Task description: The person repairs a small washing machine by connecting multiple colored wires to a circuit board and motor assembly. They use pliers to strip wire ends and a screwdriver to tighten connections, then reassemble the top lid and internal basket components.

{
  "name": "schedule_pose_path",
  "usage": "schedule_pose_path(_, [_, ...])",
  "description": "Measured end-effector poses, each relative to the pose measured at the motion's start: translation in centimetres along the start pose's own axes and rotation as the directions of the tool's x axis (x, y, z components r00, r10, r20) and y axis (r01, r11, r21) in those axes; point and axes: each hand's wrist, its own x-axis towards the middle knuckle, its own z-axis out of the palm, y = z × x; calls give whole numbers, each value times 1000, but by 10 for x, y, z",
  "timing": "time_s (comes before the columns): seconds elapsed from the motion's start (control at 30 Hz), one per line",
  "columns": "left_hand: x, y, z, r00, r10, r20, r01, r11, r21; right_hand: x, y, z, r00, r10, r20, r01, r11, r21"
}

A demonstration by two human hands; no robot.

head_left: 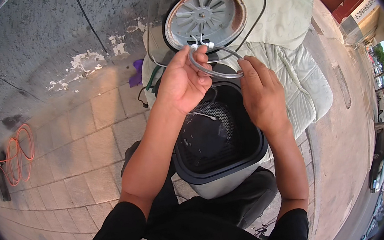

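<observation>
A curved grey metallic tube (221, 75) with white fittings at its end spans my two hands. My left hand (183, 80), palm turned up, pinches its end by the white fittings. The fingers of my right hand (262, 90) grip the bend at the other side. Just beyond, a round grey vented metal plate (217, 12) sits in the tipped-up head of an appliance, its rim browned; thin white wires (194, 38) come out at its lower edge. Below my hands stands the black-rimmed, rounded-square appliance body (201, 179), with a thin cable and small bits inside.
The appliance head rests on a pale quilted pad (286, 76). A purple cloth (136, 74) lies by the grey wall (41, 47) with peeling paint. An orange cable (18, 154) is coiled at far left on the paving (86, 165). Parked vehicles (381, 155) stand at far right.
</observation>
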Motion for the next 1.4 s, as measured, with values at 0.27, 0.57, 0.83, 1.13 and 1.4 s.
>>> schedule_pose_path(0.27, [-6, 4, 2, 981, 143, -130, -79, 911, 406, 1, -3, -1, 997, 63, 33, -66, 992, 109])
schedule_pose_path(0.57, [-16, 5, -7, 894, 429, -129, -122, 512, 850, -32, -9, 20, 984, 38, 175, -77, 971, 225])
schedule_pose_path(0.83, [-26, 5, -4, 842, 538, -28, -111, 224, 968, -42, -17, 30, 966, -22, 256, -37, 974, 222])
schedule_pose_path(1.13, [-39, 21, -3, 599, 786, 149, -403, 136, 905, -52, -24, 48, 948, -72, 312, 14, 983, 184])
schedule_pose_path(1.4, [-29, 64, -5, 351, 902, 251, -675, 58, 735, -62, -25, 44, 881, -101, 462, 47, 991, 127])
